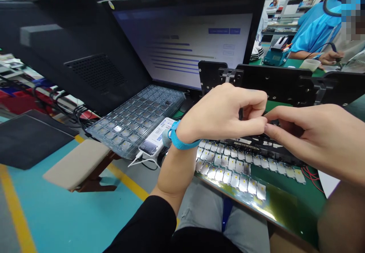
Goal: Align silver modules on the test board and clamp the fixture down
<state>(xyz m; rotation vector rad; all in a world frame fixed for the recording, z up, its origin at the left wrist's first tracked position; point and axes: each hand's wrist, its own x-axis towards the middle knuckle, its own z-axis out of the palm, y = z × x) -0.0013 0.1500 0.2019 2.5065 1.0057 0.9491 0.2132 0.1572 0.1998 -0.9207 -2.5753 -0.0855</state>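
Note:
My left hand [228,110], with a blue wrist strap [182,141] on it, has its thumb and fingers curled into a pinch. My right hand [313,131] pinches too, and the fingertips of both hands meet. Whatever lies between them is hidden. Both hands are above a black fixture [262,146], in front of its raised black lids [270,80]. Below the hands, several small silvery circuit boards [228,175], with a yellow spot on many, lie in rows along the table's near edge.
A clear compartment tray [134,120] with many small parts stands at left, before a monitor [194,44]. A white device with a cable [156,137] lies beside it. Red wires [312,179] are at right. A stool [82,163] stands at left. Another person in blue [316,29] works across the table.

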